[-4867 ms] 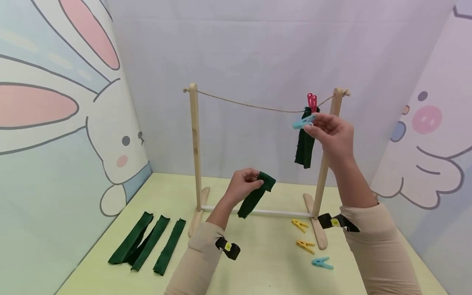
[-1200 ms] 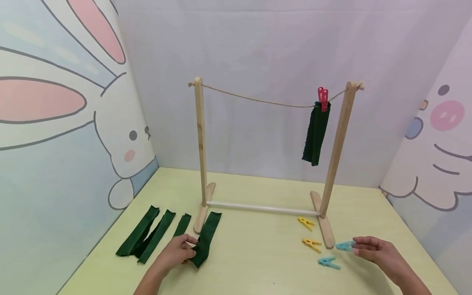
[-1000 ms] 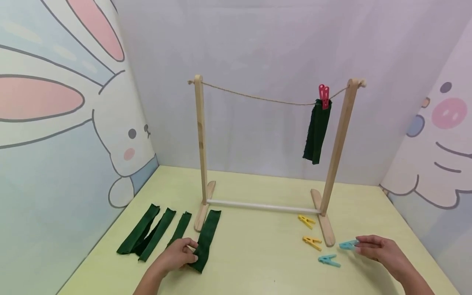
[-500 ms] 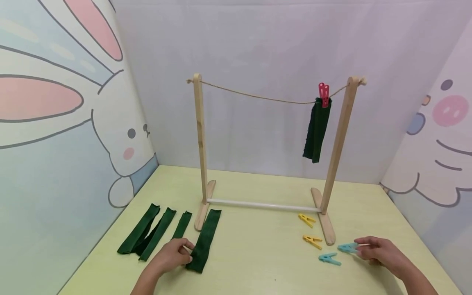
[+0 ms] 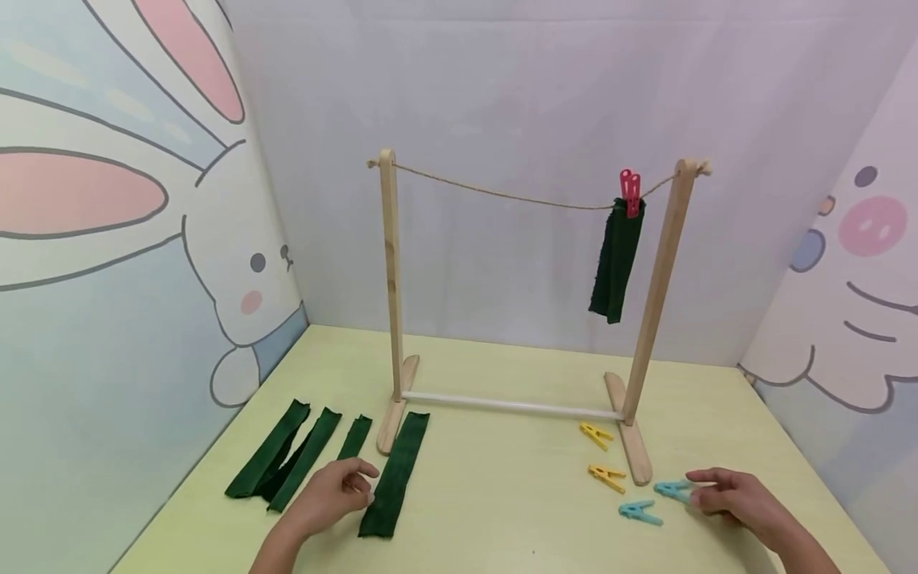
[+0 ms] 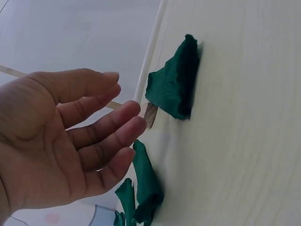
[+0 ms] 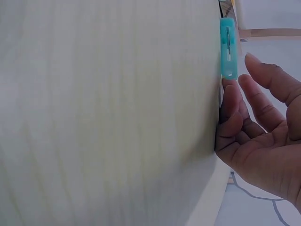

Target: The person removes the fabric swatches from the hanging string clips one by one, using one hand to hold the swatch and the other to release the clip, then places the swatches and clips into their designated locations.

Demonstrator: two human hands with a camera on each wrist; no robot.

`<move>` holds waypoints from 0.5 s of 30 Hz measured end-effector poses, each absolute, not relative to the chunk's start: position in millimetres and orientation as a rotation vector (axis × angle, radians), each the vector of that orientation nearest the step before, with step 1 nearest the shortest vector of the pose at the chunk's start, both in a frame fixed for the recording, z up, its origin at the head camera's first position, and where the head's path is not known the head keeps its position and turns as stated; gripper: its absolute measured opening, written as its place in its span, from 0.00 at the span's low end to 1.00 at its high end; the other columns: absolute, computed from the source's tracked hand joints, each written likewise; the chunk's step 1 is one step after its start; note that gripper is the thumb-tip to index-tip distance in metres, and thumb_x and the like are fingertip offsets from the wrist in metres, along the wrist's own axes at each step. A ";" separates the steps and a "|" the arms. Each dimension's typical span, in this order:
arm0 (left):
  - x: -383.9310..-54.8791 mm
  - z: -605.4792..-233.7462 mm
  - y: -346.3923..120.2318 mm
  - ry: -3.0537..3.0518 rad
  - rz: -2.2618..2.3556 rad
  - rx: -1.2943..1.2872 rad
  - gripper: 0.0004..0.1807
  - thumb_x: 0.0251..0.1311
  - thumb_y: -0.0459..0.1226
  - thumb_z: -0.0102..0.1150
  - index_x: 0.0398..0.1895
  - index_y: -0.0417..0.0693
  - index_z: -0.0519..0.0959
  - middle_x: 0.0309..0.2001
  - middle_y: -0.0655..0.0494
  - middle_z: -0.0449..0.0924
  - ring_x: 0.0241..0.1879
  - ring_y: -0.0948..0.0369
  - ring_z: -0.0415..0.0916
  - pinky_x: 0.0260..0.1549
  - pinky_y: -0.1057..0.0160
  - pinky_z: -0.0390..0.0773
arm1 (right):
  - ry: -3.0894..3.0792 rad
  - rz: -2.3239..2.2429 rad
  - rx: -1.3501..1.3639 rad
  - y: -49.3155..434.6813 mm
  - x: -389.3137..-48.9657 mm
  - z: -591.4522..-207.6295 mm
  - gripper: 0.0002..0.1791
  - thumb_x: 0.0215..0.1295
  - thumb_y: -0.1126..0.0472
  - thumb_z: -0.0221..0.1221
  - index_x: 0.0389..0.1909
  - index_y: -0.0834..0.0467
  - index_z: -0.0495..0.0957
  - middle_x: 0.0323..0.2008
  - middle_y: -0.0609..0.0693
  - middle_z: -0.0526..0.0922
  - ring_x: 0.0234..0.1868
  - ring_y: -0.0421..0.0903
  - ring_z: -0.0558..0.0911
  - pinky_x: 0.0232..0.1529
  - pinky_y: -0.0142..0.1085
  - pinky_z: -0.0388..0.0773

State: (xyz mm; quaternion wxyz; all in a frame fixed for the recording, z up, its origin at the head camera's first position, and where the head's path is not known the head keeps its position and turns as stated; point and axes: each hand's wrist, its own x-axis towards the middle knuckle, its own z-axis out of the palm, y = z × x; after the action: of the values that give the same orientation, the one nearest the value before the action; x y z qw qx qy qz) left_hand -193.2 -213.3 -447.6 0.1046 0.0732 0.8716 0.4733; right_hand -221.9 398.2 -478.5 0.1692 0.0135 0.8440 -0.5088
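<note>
My left hand (image 5: 331, 496) hovers just left of a dark green cloth strip (image 5: 396, 478) lying flat on the table. In the left wrist view its fingers (image 6: 106, 136) are loosely bent, with a gap between them and the cloth (image 6: 174, 82). On the right, my right hand (image 5: 739, 501) rests low beside a light blue clothespin (image 5: 672, 489). The right wrist view has that clothespin (image 7: 228, 49) just beyond the fingertips, thumb apart from it. A second blue clothespin (image 5: 641, 513) and two yellow clothespins, one nearer (image 5: 606, 477) and one farther (image 5: 596, 434), lie close by.
A wooden rack (image 5: 390, 279) with a rope line (image 5: 502, 194) stands behind. One green strip (image 5: 617, 263) hangs at the line's right under a red clothespin (image 5: 630, 194). More green strips (image 5: 304, 461) lie at the left. Cartoon-printed walls (image 5: 107, 383) flank the table.
Earlier, the left hand held the green strip and the right hand a blue clothespin, both raised. Now both things lie on the table, and the fingers have come off them.
</note>
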 end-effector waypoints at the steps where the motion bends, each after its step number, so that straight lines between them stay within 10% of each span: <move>1: -193.2 -445.9 -213.9 2.576 1.400 0.206 0.14 0.53 0.31 0.63 0.43 0.37 0.77 0.30 0.54 0.75 0.30 0.57 0.72 0.26 0.58 0.73 | 2.405 -1.442 0.042 397.7 -222.2 -478.0 0.28 0.63 0.58 0.58 0.56 0.75 0.66 0.30 0.49 0.79 0.27 0.43 0.72 0.27 0.35 0.69; 11: -193.3 -429.4 -210.8 2.580 1.567 0.277 0.15 0.56 0.30 0.60 0.47 0.34 0.75 0.34 0.52 0.77 0.33 0.56 0.74 0.30 0.62 0.76 | 2.423 -1.515 0.188 397.6 -212.5 -460.0 0.31 0.64 0.54 0.58 0.60 0.71 0.65 0.43 0.53 0.79 0.37 0.44 0.77 0.35 0.40 0.73; 15: -200.3 -428.8 -206.8 2.590 1.657 0.296 0.14 0.58 0.29 0.58 0.47 0.36 0.75 0.35 0.50 0.77 0.33 0.56 0.75 0.31 0.64 0.76 | 2.453 -1.553 0.153 396.8 -210.0 -446.5 0.19 0.65 0.53 0.56 0.55 0.53 0.75 0.48 0.52 0.79 0.43 0.42 0.78 0.39 0.40 0.74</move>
State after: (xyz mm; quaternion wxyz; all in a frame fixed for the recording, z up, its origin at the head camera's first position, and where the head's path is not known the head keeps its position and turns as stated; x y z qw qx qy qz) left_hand -200.3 -206.8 -428.8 0.0266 0.0958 0.8382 0.5362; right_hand -210.0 396.8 -446.5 0.1169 0.0523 0.8380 -0.5304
